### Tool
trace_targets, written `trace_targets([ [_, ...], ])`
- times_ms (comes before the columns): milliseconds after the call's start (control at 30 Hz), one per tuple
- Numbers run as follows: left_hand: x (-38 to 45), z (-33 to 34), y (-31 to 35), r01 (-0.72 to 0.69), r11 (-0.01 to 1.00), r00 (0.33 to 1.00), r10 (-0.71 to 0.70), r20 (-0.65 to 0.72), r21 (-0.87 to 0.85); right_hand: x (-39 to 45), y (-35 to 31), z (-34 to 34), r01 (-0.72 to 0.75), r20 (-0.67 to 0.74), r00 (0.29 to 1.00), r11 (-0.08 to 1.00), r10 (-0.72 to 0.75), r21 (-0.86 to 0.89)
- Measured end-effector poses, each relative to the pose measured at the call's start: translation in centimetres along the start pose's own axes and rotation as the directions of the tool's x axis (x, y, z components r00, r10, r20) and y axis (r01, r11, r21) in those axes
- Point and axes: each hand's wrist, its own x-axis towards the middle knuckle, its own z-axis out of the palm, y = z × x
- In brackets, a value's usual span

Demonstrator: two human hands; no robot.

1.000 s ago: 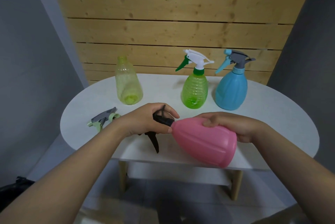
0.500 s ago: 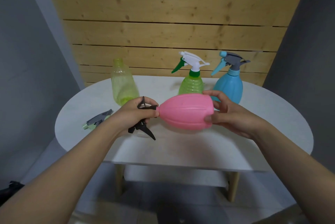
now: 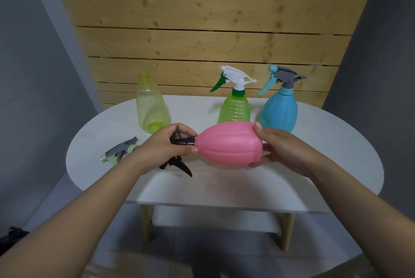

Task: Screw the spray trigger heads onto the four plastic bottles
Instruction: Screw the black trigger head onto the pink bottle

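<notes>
A pink bottle [image 3: 229,142] is held sideways above the white table [image 3: 325,142], its neck pointing left. My right hand [image 3: 278,145] grips its base end. My left hand [image 3: 166,145] is closed around the black spray trigger head [image 3: 179,160], whose collar sits on the pink bottle's neck. A yellow-green bottle [image 3: 151,107] stands at the back left with an open neck. Left of my hand lies a loose grey and pale green trigger head [image 3: 119,151]. A green bottle [image 3: 234,107] with a white trigger head and a blue bottle [image 3: 279,109] with a grey trigger head stand at the back.
A wooden plank wall [image 3: 202,41] rises right behind the table. Grey walls flank both sides. The table has light wooden legs [image 3: 146,223] and a lower shelf; grey floor lies beneath.
The pink bottle has been lifted off the table and turned from tilted toward me to lying level. My right hand has shifted from its shoulder to its base end.
</notes>
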Motion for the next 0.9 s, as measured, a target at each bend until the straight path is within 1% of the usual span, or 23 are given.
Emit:
trace_targets([
  [100,0.2,0.0,0.0,0.004,1.000,0.999,-0.006,-0.037,-0.031,-0.1,-0.1,-0.4,-0.004,0.103,0.995,0.996,-0.005,0.085],
  [167,0.2,-0.1,0.0,0.006,0.998,0.999,-0.009,-0.046,-0.067,-0.1,-0.1,-0.8,-0.003,0.130,0.991,0.993,-0.013,0.118],
  [200,0.2,-0.2,0.1,0.002,0.997,0.999,-0.006,-0.046,-0.078,-0.2,-0.2,-0.9,0.009,0.123,0.992,0.995,-0.022,0.099],
  [300,0.1,-0.4,0.4,-0.017,0.997,0.999,0.013,-0.047,-0.074,-0.5,-0.4,-0.7,0.040,0.093,0.995,0.998,-0.036,-0.041],
  [433,0.0,-0.7,0.5,-0.033,0.998,0.999,0.031,-0.031,-0.052,-0.6,-0.3,0.1,0.013,0.038,0.999,0.986,-0.006,-0.166],
  [533,-0.1,-0.8,0.4,-0.036,0.998,0.999,0.034,-0.040,-0.059,-0.4,0.1,0.5,0.010,0.009,1.000,0.992,-0.009,-0.126],
  [633,-0.2,-0.7,0.2,-0.026,0.998,0.998,0.024,-0.051,-0.054,-0.2,0.4,0.9,0.080,-0.016,0.997,0.996,-0.081,-0.037],
  [700,-0.2,-0.7,0.3,-0.021,0.998,0.998,0.018,-0.066,-0.053,-0.1,0.5,1.1,0.119,-0.061,0.991,0.993,-0.120,-0.023],
  [733,-0.1,-0.8,0.3,-0.019,0.998,0.997,0.014,-0.080,-0.055,-0.1,0.5,1.1,0.129,-0.060,0.990,0.991,-0.131,-0.025],
  [833,-0.1,-1.0,0.5,-0.016,0.997,0.995,0.009,-0.100,-0.071,-0.3,0.3,0.6,0.125,0.060,0.990,0.992,-0.126,0.020],
  [900,-0.2,-1.0,0.6,-0.018,0.997,0.997,0.012,-0.082,-0.073,-0.3,0.0,0.1,0.113,0.098,0.989,0.994,-0.112,-0.003],
])
